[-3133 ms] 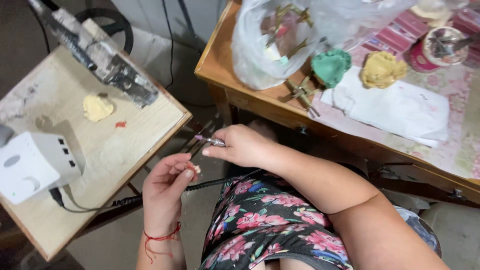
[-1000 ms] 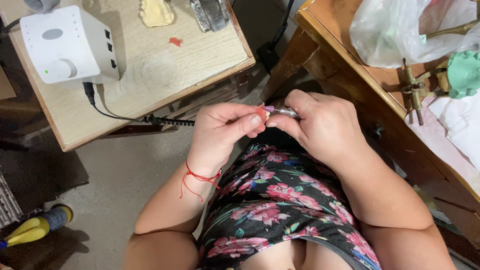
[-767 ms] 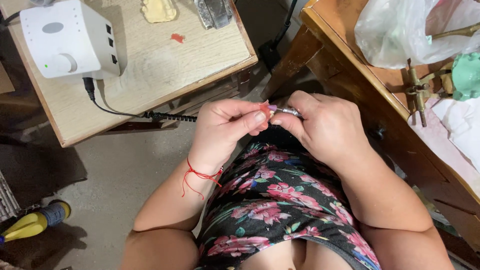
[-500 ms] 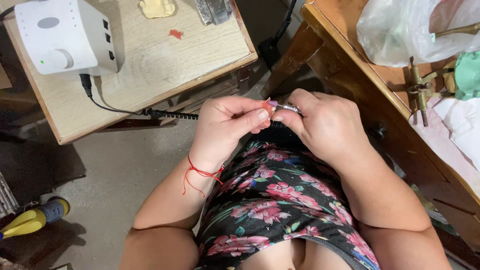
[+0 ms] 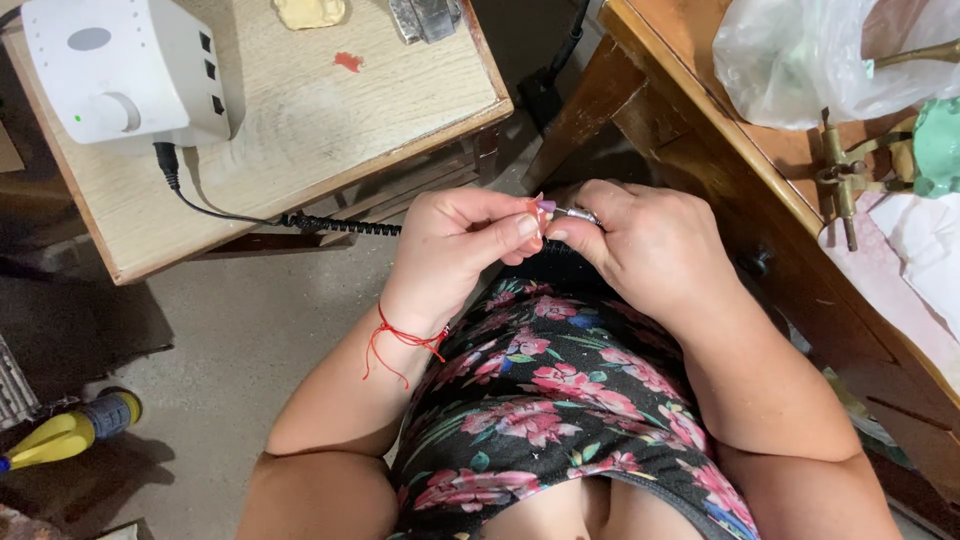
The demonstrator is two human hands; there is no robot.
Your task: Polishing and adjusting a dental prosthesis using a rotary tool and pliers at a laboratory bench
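Holding a slim metal handpiece (image 5: pixel 578 214) in front of the chest, the right hand (image 5: pixel 650 250) has its fingers closed around the tool, so only the shiny front end sticks out toward the left. The left hand (image 5: pixel 460 245) meets it there, with thumb and forefinger pinched on a small purple bit (image 5: pixel 546 206) at the tool's tip; the fingertips of both hands are touching or just beside each other. A red string bracelet (image 5: pixel 405 338) circles the left wrist. The hands hover above the person's lap, over a dark floral top (image 5: pixel 560 400), between two pieces of furniture. To the left stands a pale wooden desk (image 5: pixel 300 130) carrying a white control box (image 5: pixel 125 70) with a round knob and a small green light. A black cable (image 5: pixel 290 218) leaves the box, drops over the desk edge and turns into a coil that runs toward the left hand. On the same desk, near its far edge, lie a yellowish lump (image 5: pixel 312 12) and a small red scrap (image 5: pixel 348 62). To the right is a darker wooden desk (image 5: pixel 720 130) with a clear plastic bag (image 5: pixel 800 60), a brass clamp-like fitting (image 5: pixel 850 175) and a green object (image 5: pixel 940 145) at the frame edge. On the floor at lower left lies a yellow-handled tool (image 5: pixel 70 435).
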